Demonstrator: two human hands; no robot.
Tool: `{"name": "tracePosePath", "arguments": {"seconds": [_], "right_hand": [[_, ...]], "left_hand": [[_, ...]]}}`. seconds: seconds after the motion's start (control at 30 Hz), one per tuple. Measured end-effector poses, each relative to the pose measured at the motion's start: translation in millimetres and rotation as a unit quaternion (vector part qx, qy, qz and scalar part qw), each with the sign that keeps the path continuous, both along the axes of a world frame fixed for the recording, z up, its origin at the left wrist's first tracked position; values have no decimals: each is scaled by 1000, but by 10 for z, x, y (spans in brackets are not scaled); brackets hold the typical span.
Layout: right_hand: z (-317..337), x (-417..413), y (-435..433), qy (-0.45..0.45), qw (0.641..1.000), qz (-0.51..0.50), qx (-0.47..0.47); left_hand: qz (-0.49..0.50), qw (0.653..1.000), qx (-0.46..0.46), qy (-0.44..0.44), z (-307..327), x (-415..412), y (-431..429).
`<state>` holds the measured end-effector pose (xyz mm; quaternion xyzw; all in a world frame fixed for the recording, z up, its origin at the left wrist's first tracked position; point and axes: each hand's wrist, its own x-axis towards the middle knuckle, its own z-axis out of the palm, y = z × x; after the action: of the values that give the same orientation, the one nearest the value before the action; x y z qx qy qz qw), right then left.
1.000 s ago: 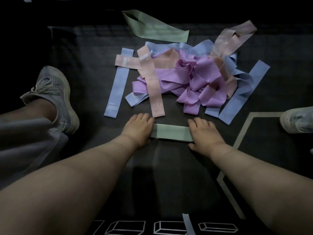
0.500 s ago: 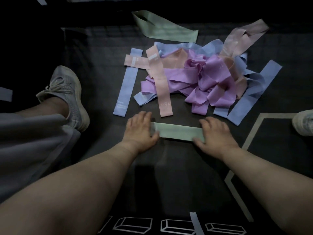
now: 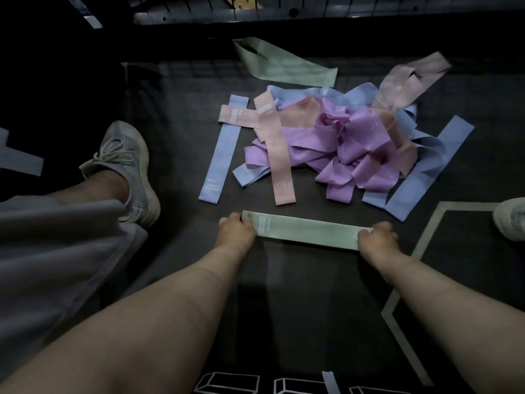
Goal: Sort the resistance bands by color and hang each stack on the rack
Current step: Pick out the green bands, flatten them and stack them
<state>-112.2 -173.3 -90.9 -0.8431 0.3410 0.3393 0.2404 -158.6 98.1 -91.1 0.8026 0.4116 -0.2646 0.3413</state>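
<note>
While we grip green band (image 3: 305, 233) at both ends, left hand (image 3: 235, 234) curls round left end, right hand (image 3: 376, 238) round right end. Band spans straight between hands over mat (image 3: 170, 115), just near side of mixed pile (image 3: 349, 143). Beyond pile lies second green band (image 3: 284, 66); blue band (image 3: 223, 150) flat, left of pile. At left rests shoe (image 3: 129, 166).
</note>
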Motion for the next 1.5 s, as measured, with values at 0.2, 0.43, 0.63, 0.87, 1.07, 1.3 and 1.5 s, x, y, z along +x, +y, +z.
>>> {"name": "tracePosePath", "arguments": {"seconds": [0.2, 0.43, 0.63, 0.87, 1.07, 1.3, 1.5], "right_hand": [[11, -20, -63, -27, 999, 35, 10], [46, 23, -2, -46, 994, 76, -63], [152, 516, 263, -224, 947, 216, -82], [337, 1869, 662, -343, 883, 321, -1], [173, 2941, 882, -210, 940, 266, 32], [-284, 3468, 1033, -209, 963, 161, 57], [-374, 3557, 1094, -244, 958, 144, 46]], "left_hand": [[-49, 998, 35, 9, 0, 31, 1], [-91, 991, 91, 37, 59, 103, -58], [-60, 990, 110, -62, 157, 638, 12], [-134, 969, 114, -175, 224, 1943, 203], [-232, 941, 77, -234, 46, 3041, 98], [-261, 936, 36, -233, -375, 3689, -121], [-200, 946, 25, -255, -518, 3755, -117]]}}
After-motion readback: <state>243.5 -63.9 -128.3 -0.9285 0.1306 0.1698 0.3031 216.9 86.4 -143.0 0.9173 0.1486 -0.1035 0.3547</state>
